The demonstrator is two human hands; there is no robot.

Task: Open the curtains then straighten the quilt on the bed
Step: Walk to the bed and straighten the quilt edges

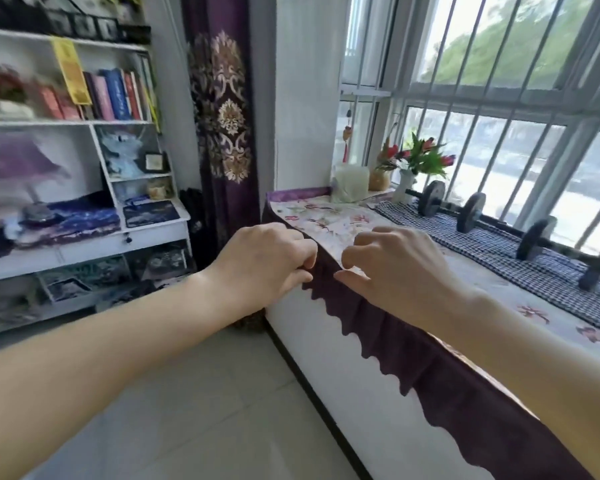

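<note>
Purple-fringed quilt [329, 223] edge pinched by left hand [260, 265] and right hand [395, 271], dumbbells [471, 213] beside.

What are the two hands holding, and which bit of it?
Both the left hand and the right hand pinch the flowery cloth at its front edge, where the purple scalloped trim hangs down.

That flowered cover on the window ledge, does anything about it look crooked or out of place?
Yes. The floral cover is folded back at the ledge's front edge, between the left hand and right hand, baring its pale underside above the purple scalloped trim. Both hands pinch that edge. Dumbbells lie on the checked cloth.
</note>
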